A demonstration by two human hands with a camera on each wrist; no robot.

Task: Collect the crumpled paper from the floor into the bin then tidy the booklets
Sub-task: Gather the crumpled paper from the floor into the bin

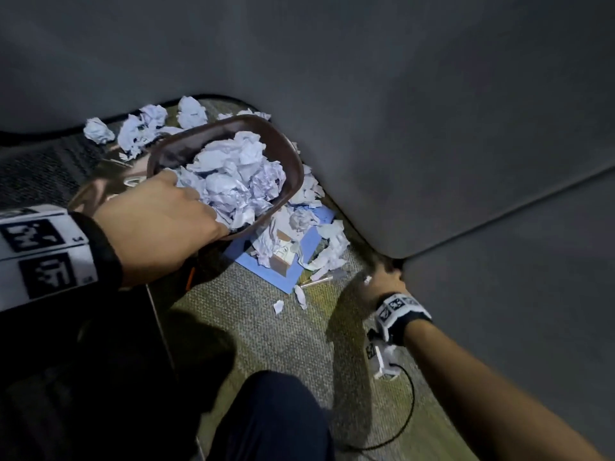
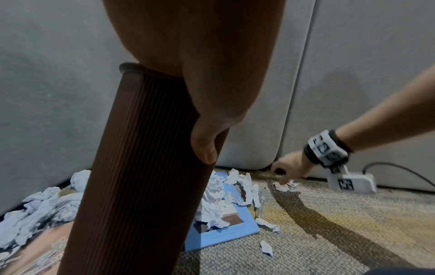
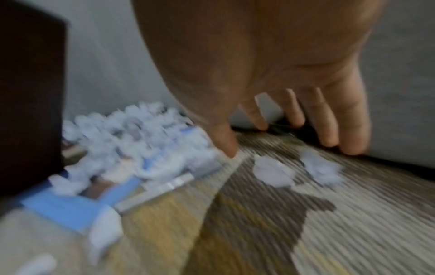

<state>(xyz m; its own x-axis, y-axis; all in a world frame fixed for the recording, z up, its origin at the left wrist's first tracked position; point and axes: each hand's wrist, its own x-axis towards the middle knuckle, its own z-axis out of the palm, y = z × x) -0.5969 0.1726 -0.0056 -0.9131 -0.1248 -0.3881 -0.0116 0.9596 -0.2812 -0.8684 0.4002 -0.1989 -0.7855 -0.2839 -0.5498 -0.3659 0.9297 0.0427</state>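
My left hand (image 1: 166, 221) grips the rim of a brown ribbed bin (image 1: 229, 134), held tilted above the floor; its thumb lies down the bin's wall (image 2: 141, 167). The bin is heaped with crumpled white paper (image 1: 233, 181). More crumpled paper (image 1: 133, 131) lies on the carpet by the sofa and over a blue booklet (image 1: 283, 274). A second booklet (image 2: 40, 247) with a picture cover lies at the left. My right hand (image 1: 382, 277) hovers low at the sofa's base, fingers (image 3: 329, 130) spread and pointing down over two small paper scraps (image 3: 273, 173). It holds nothing.
A grey sofa (image 1: 399, 128) walls the far side and the right. A pen-like stick (image 1: 316, 282) lies beside the blue booklet, with small scraps (image 1: 279, 307) near it. A black cable (image 1: 407, 414) runs over the patterned carpet (image 1: 266, 344). My knee (image 1: 276, 417) is at the bottom.
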